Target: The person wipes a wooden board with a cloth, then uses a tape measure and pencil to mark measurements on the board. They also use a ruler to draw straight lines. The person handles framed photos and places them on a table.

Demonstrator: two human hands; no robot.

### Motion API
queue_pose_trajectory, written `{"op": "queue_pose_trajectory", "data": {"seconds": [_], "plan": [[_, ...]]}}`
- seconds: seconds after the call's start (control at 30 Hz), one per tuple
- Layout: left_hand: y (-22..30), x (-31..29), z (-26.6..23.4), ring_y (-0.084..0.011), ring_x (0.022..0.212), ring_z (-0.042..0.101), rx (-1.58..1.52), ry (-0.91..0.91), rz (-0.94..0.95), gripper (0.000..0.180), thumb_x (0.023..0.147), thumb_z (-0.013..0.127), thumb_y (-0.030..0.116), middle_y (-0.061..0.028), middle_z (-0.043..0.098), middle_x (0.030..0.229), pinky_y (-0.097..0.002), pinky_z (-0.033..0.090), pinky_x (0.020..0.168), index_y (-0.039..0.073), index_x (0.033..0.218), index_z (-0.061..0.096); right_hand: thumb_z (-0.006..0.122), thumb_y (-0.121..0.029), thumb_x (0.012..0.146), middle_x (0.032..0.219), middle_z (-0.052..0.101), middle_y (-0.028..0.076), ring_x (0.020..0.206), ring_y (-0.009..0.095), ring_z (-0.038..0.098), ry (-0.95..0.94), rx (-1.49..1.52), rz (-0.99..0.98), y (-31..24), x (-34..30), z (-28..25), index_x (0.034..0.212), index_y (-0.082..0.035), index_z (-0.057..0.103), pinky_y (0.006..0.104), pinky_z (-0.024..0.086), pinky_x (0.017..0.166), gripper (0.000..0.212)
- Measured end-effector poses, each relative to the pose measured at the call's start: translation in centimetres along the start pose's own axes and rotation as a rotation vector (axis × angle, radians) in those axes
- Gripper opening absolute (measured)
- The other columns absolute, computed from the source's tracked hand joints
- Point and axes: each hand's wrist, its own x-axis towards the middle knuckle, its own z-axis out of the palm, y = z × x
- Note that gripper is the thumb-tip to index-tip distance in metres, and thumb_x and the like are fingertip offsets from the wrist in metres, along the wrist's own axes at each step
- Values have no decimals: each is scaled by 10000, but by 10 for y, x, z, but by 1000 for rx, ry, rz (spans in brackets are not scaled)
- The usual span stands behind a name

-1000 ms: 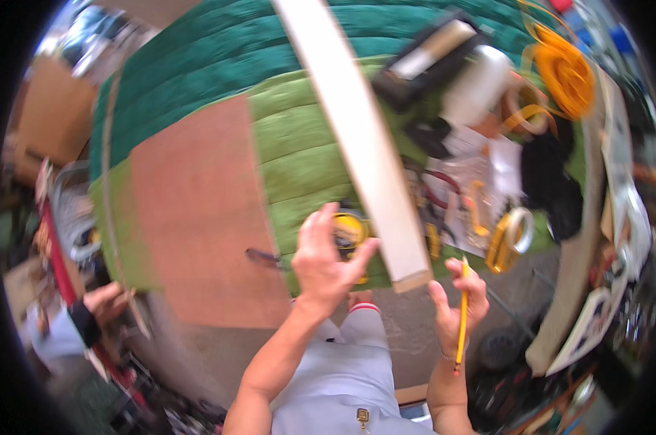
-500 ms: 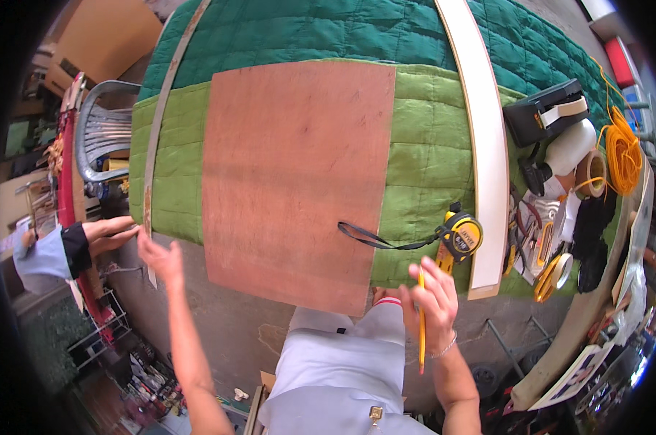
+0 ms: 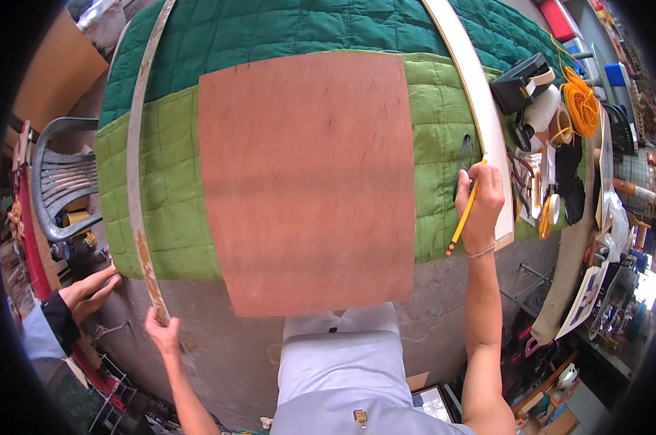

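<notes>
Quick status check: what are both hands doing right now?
Left hand grips end of long pale strip. Right hand holds yellow pencil by white board. Another person's hand close by left.

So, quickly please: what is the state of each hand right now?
Left hand: closed on the near end of the long worn strip.
Right hand: closed, holding a yellow pencil, resting at the white board.
</notes>
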Motion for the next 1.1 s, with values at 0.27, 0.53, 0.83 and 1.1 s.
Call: {"op": "queue_pose_trajectory", "data": {"seconds": [0.27, 0.53, 0.83, 1.1], "plan": [[95, -105, 60, -26, 608, 369, -316, -41, -145, 291, 683, 685, -60, 65, 410, 737, -195, 298, 529, 82, 838, 484, 800, -20, 699, 826, 608, 127, 772, 290, 607, -57, 413, -24, -68, -105, -24, 758, -43, 518, 372, 525, 679, 289], [170, -179, 166, -25, 661, 471, -573, -192, -62, 305, 728, 776, -22, 49, 525, 788, -185, 382, 581, 54, 896, 534, 821, -31, 687, 830, 634, 107, 728, 246, 626, -162, 814, 55, -103, -242, -56, 739, -60, 522, 349, 530, 646, 305], [202, -236, 265, -69, 729, 544, -469, -325, -80, 307, 769, 786, 77, 19, 581, 810, -227, 456, 652, 15, 981, 573, 759, -120, 807, 1065, 664, 163, 945, 333, 620, 26, 801, 166, -73, -296, -82, 867, -50, 511, 408, 529, 791, 264], [230, -177, 216, -315, 1029, 537, 57, -188, 710, 604, 738, 809, 311, -155, 594, 1069, -430, 421, 913, -4, 1204, 591, 851, -124, 691, 1177, 611, 174, 1028, 367, 581, 42, 649, 317, -83, -285, -50, 909, -63, 515, 438, 508, 851, 406]]}}
